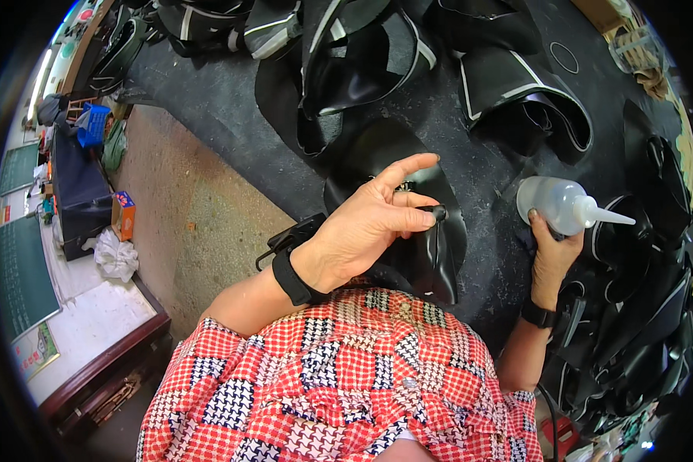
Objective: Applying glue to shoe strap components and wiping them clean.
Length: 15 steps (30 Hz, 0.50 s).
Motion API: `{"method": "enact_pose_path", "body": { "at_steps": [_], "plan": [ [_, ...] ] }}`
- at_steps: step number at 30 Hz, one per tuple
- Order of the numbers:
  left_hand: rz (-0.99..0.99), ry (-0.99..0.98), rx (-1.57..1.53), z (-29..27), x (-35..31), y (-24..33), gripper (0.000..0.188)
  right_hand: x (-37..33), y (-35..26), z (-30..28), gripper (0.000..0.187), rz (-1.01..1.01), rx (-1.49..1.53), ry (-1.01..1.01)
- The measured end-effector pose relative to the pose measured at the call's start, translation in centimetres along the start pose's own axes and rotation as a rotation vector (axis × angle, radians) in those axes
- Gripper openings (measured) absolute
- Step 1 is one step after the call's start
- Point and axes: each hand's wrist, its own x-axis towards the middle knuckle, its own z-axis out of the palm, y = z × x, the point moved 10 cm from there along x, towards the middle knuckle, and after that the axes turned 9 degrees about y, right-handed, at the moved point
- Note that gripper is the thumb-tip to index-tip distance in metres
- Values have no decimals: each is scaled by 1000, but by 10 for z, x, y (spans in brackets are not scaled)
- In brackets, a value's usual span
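Observation:
My left hand (362, 223) pinches the edge of a glossy black sheet piece (440, 266), thumb against the fingers and one finger stretched out above. The piece looks like leather or a similar material; part of it lies hidden behind the hand. My right hand (556, 258) grips a translucent squeeze bottle (548, 202) with a white tapered nozzle, tilted sideways so that the nozzle points right. Some whitish content shows inside it. Bottle and black piece are apart. A black band circles each wrist.
Several black pieces with pale edge strips (508, 85) lie across the far side of the dark worktable (208, 100). More black pieces (631, 331) are heaped at the right. A thin ring (564, 58) lies at the far right. Left of the table stand an orange box (123, 215) and a white plastic bag (115, 256).

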Motion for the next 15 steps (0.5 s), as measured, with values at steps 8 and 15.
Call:
{"method": "enact_pose_path", "body": {
  "at_steps": [8,15],
  "plan": [
    [-44,-6,-53,3,0,-2,55,-34,-104,15,61,-680,-579,-193],
    [-65,-29,93,14,-8,-1,52,-44,-129,17,59,-916,-826,-116]
  ]
}}
